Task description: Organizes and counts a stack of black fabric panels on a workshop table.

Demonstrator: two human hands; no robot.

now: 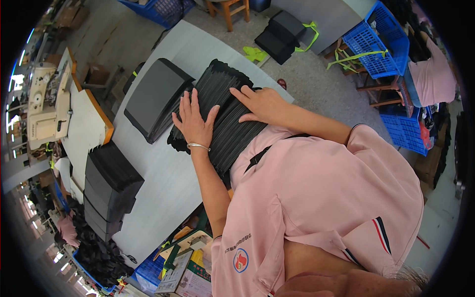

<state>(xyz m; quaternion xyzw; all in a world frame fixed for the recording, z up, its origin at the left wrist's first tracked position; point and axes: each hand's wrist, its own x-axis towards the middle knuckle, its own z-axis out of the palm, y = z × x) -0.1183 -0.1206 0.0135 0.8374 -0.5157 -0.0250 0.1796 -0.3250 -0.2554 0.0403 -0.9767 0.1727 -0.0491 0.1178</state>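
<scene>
My left hand (194, 121) lies flat, fingers spread, on a fanned-out stack of thin black sheets (222, 94) on a grey table (163, 183). A silver bangle sits on that wrist. My right hand (260, 103) rests palm down on the same stack, a little farther right, fingers pointing left. Neither hand grips anything. The near end of the stack runs under my pink shirt and is hidden.
A squared pile of dark sheets (156, 96) lies left of the fanned stack. Tall black stacks (109, 185) stand at the table's left end. A sewing machine (47, 104) sits on the table to the left. Blue crates (378, 44), a wooden stool (230, 9) and another person in pink (435, 72) are around.
</scene>
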